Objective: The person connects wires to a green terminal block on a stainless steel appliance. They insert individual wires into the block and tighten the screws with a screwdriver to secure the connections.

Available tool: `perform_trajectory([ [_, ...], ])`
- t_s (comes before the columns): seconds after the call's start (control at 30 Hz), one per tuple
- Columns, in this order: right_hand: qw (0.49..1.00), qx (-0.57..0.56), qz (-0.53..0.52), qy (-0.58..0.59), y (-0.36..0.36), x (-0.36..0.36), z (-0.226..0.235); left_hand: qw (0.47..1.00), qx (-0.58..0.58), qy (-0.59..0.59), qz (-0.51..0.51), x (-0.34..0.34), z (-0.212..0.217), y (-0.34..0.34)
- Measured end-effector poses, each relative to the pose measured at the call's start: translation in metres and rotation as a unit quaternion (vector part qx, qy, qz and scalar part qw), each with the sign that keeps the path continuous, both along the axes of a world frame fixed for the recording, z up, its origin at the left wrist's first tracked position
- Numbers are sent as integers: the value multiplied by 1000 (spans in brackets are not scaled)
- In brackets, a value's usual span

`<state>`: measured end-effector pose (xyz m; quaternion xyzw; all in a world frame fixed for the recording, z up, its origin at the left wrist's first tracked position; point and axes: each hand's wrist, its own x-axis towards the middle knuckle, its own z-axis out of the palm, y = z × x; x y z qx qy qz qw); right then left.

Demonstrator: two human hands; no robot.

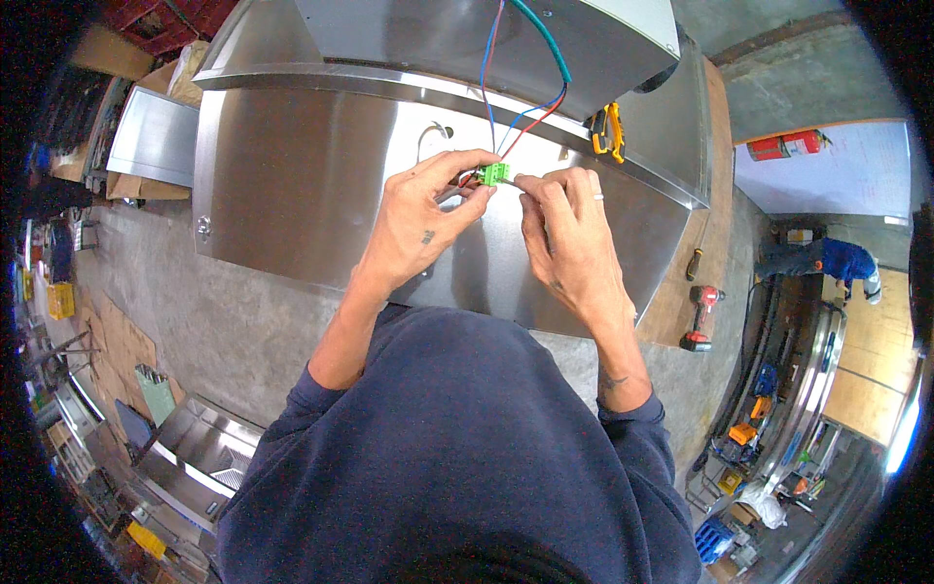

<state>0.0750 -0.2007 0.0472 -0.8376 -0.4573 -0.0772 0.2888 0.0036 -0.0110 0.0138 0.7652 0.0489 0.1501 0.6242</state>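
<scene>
Between the thumb and forefinger of my left hand (420,216) is a small green terminal block (493,174). Red and blue wires (525,125) come down to it from a teal cable (556,49) at the top. My right hand (572,226) is closed in a pinch just right of the block. Something thin and dark seems to reach from its fingertips to the block's side, but the fingers hide most of it. Both hands are above a stainless steel panel (292,175), near a round hole (444,129) with a thin wire loop at it.
Yellow-and-black pliers (609,133) rest on the steel ledge at right. A screwdriver (694,264) and a red cordless drill (701,317) lie on the wooden board beyond the panel's right edge. A grey metal box (467,39) stands at the back. Another person (844,263) bends over far right.
</scene>
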Motion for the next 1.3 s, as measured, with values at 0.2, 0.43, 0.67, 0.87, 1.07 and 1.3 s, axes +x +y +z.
perform_trajectory([
  [0.2, 994, -81, 14, -66, -2, -1, 6, 997, 79, -15, -6, -1, 1, 2],
  [0.43, 987, -128, 40, -92, -4, 5, 10, 997, 71, -7, -18, -2, 1, 4],
  [0.67, 991, -88, 67, -72, -7, 11, 13, 995, 100, -19, -19, -2, -1, 1],
  [0.87, 982, -146, 58, -101, -12, 13, 10, 995, 97, -19, -28, -3, -5, -1],
  [1.07, 996, -82, 40, -23, -12, 9, 8, 995, 95, -29, -25, -4, -3, -2],
  [1.3, 984, -126, 37, -117, -18, 14, 5, 994, 101, -30, -36, -7, -5, -4],
])
